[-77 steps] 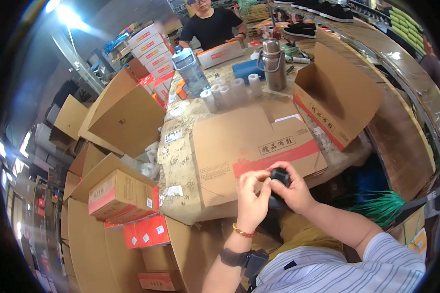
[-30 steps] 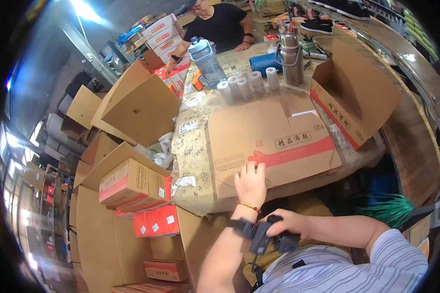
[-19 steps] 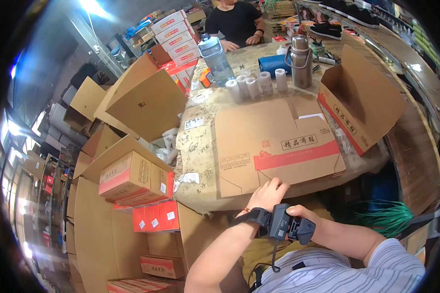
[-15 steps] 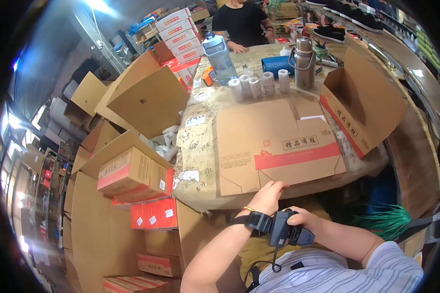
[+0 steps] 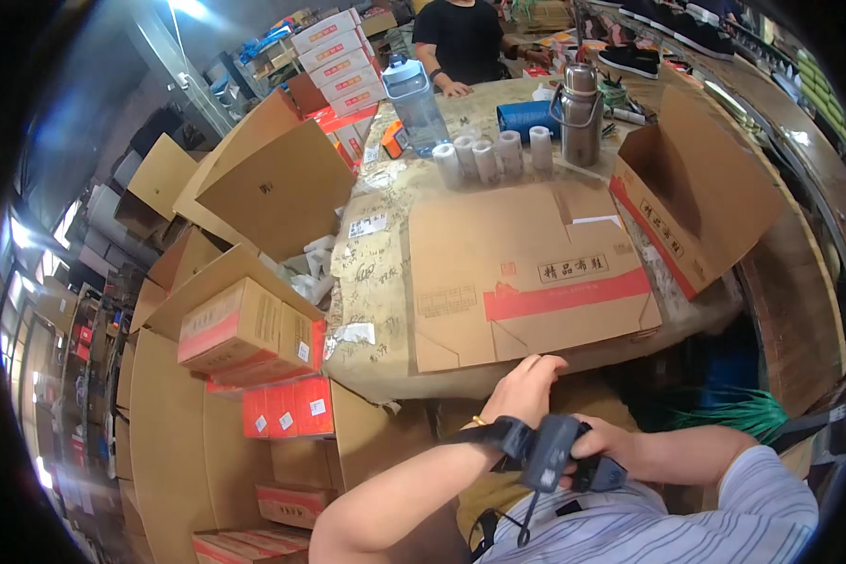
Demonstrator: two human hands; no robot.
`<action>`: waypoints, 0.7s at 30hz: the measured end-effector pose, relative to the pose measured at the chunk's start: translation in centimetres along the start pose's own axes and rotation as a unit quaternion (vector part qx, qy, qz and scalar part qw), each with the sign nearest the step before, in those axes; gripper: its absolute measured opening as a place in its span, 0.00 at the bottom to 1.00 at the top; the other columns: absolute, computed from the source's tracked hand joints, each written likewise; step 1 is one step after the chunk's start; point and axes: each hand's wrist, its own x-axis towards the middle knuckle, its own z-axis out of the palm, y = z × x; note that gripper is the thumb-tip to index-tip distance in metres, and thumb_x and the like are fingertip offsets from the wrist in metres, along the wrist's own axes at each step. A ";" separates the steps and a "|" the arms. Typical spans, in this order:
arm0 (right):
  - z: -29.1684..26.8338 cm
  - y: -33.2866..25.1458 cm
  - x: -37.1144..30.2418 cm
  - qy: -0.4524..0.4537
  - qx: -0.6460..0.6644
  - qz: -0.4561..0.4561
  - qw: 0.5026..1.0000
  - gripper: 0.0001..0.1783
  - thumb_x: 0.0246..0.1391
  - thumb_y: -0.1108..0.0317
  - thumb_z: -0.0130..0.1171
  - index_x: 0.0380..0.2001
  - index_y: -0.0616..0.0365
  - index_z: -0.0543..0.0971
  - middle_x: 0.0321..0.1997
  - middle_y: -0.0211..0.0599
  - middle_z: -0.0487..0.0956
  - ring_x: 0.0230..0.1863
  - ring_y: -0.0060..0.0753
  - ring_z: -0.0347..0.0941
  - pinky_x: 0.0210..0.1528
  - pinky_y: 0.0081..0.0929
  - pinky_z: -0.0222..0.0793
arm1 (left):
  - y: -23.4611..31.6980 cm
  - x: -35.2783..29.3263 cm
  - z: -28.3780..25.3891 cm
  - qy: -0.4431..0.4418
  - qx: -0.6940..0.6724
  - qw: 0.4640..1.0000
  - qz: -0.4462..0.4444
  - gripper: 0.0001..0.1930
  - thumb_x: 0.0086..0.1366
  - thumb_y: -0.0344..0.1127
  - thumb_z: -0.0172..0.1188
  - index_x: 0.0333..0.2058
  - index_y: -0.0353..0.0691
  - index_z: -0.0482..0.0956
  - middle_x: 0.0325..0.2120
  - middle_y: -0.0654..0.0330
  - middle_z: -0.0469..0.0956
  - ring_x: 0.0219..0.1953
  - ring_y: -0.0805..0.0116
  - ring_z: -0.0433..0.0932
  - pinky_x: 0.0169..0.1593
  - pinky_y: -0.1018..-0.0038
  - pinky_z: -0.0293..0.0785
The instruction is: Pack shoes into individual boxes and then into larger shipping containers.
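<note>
A flattened brown carton [image 5: 526,277] with a red band and a small pale label lies across the counter [image 5: 376,282], and to its right a second brown carton [image 5: 696,197] stands open, red edging along its lower flap. Behind the flat carton is a row of white paper rolls [image 5: 489,158], then a clear blue-capped water jug [image 5: 415,101] and a steel flask [image 5: 581,113]. White boxes with red stripes [image 5: 334,52] are stacked at the far left corner, beside another person in a black top [image 5: 462,38] whose hand rests on the counter. On the floor to the left, a sealed brown box with a red band [image 5: 240,324] sits on a row of red boxes with small white labels [image 5: 282,409], among open brown cartons.

Near the lower edge, the left hand [image 5: 528,387] is raised just under the counter's rim, fingers curled loosely with nothing in them, palm turned down. A black strap [image 5: 498,434] wraps its wrist. The right hand [image 5: 603,446] comes in from the right, its grip closed on a black device [image 5: 556,451] attached to that strap, pressed against the left wrist. A thin black cord hangs from the device over the striped shirt [image 5: 686,522].
</note>
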 end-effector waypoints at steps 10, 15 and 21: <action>-0.9 1.1 0.5 0.135 0.068 -0.098 0.984 0.28 0.41 0.63 0.67 0.44 0.64 0.70 0.35 0.36 0.76 0.34 0.27 0.75 0.38 0.26 0.75 | -2.7 -0.6 0.8 -0.080 0.065 0.994 -0.028 0.17 0.50 0.36 0.59 0.41 0.40 0.73 0.34 0.52 0.73 0.40 0.53 0.75 0.44 0.67 0.72; -1.7 0.8 0.8 0.124 0.008 -0.122 0.985 0.26 0.40 0.67 0.66 0.42 0.66 0.71 0.36 0.35 0.76 0.34 0.25 0.74 0.39 0.23 0.74 | -3.1 0.4 0.9 -0.097 -0.152 0.974 -0.135 0.17 0.58 0.32 0.55 0.46 0.37 0.72 0.38 0.51 0.75 0.41 0.63 0.76 0.46 0.72 0.72; -2.3 1.0 1.0 0.060 -0.019 -0.085 0.994 0.24 0.36 0.70 0.70 0.39 0.64 0.73 0.33 0.34 0.77 0.33 0.22 0.74 0.39 0.21 0.72 | -2.8 0.5 1.3 -0.049 -0.295 0.936 -0.184 0.15 0.63 0.25 0.47 0.48 0.38 0.72 0.39 0.59 0.74 0.39 0.73 0.73 0.45 0.75 0.71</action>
